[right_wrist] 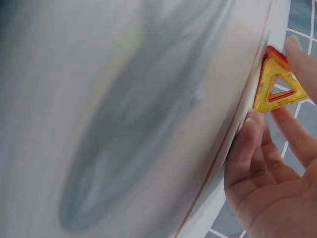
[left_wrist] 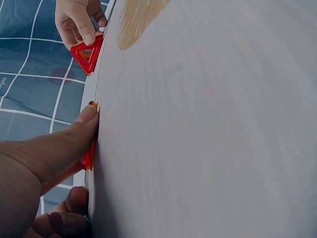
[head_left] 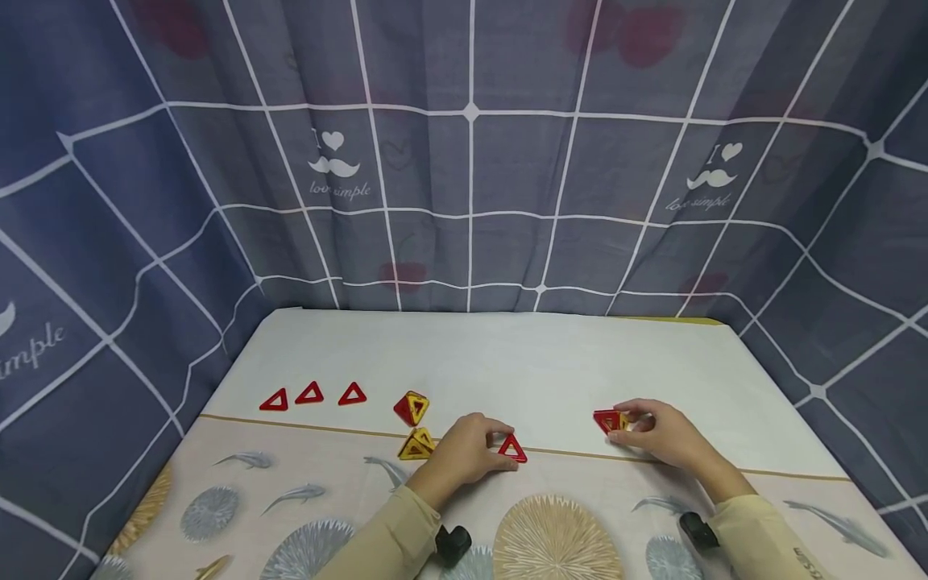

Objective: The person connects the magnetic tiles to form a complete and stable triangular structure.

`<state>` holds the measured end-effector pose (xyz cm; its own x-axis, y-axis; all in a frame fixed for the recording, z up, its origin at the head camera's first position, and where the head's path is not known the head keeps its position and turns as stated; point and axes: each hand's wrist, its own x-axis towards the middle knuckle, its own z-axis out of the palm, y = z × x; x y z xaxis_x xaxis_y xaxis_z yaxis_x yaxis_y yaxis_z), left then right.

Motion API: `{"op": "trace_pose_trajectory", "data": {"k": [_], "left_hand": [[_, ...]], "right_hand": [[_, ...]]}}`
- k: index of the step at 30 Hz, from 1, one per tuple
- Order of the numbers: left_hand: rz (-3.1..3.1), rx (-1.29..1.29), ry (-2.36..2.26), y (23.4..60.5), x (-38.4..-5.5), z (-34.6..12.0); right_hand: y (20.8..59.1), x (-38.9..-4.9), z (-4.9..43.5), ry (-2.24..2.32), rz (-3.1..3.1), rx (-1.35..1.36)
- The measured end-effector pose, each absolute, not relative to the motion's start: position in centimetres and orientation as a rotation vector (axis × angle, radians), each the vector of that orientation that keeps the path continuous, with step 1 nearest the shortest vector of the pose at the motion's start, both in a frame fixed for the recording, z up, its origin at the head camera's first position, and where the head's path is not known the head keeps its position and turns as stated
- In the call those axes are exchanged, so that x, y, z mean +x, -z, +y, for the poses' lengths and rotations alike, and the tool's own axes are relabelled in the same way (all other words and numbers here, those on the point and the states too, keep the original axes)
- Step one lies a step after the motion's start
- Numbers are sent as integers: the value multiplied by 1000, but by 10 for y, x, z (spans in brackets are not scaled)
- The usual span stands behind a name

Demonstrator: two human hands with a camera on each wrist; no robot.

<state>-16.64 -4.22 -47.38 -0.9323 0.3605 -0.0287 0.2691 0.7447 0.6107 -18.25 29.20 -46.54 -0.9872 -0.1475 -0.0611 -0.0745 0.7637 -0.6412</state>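
Note:
My left hand (head_left: 471,449) pinches a red triangular tile (head_left: 511,448) between thumb and index finger, low on the white table. In the left wrist view, the thumb covers much of that tile (left_wrist: 88,157). Over to the right, my right hand (head_left: 663,435) holds a red and yellow triangular piece (head_left: 607,420) by its edges. Its yellow face (right_wrist: 267,94), with a triangular hole, shows in the right wrist view; the left wrist view shows its red face (left_wrist: 79,53). Both pieces look like magnetic building tiles.
Several red triangular tiles (head_left: 352,393) lie in a row at the left. Beside my left hand stand a red and yellow pyramid (head_left: 412,408) and a yellow one (head_left: 416,444). A patterned cloth (head_left: 326,483) covers the near side; a gridded curtain (head_left: 507,169) hangs behind.

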Motion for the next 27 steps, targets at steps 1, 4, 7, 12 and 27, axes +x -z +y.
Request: {"op": "trace_pose_trajectory", "data": {"k": [1, 4, 7, 12, 27], "left_hand": [[2797, 506, -946, 474, -166, -42], [2791, 501, -951, 474, -166, -42], [2785, 501, -964, 474, -165, -43], [2765, 471, -1003, 473, -164, -46], [2549, 606, -1205, 463, -159, -68]], "right_hand": [[465, -182, 291, 1037, 2844, -189], [460, -181, 289, 1035, 2858, -186], [451, -178, 283, 1030, 2916, -139], [439, -176, 266, 1127, 2997, -183], [458, -179, 193, 1281, 2624, -568]]}}
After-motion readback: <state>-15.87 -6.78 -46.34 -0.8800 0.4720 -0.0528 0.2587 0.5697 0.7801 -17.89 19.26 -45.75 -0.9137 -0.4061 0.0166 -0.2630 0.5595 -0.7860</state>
